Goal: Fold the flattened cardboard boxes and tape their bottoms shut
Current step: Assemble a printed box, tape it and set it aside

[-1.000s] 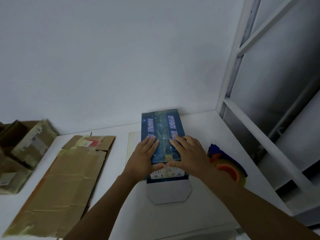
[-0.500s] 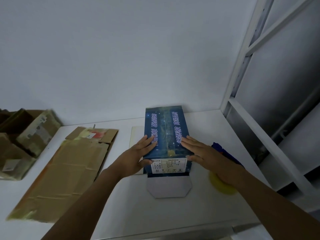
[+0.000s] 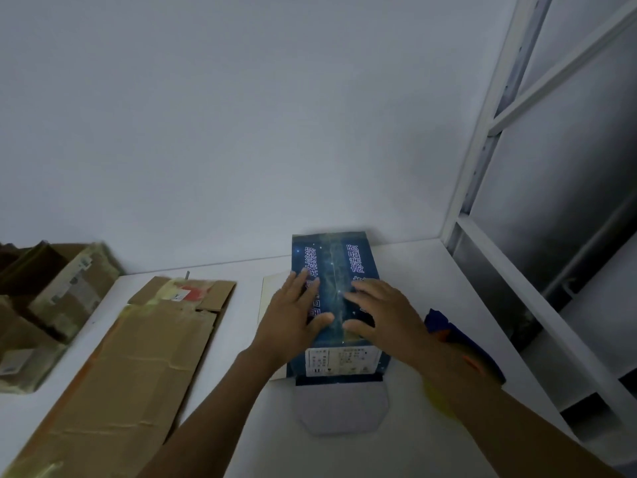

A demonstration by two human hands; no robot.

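A dark blue printed box (image 3: 332, 267) lies lengthwise on the white table (image 3: 406, 270), its pale end flap (image 3: 341, 407) folded out flat toward me. My left hand (image 3: 293, 319) lies flat on the box's left half with straight fingers. My right hand (image 3: 386, 319) presses flat on its right half. A white label shows on the near end of the box. A pale flat sheet (image 3: 270, 291) pokes out from under the box on the left.
A large flattened brown cardboard box (image 3: 124, 367) lies on the table's left half. Folded brown boxes (image 3: 51, 305) stand at the far left edge. A blue and orange object (image 3: 455, 336) sits right of my right wrist. White shelf framing (image 3: 489, 132) runs along the right.
Both hands have shifted from the box's sides onto its top face and now press it flat. The camera has tilted slightly.
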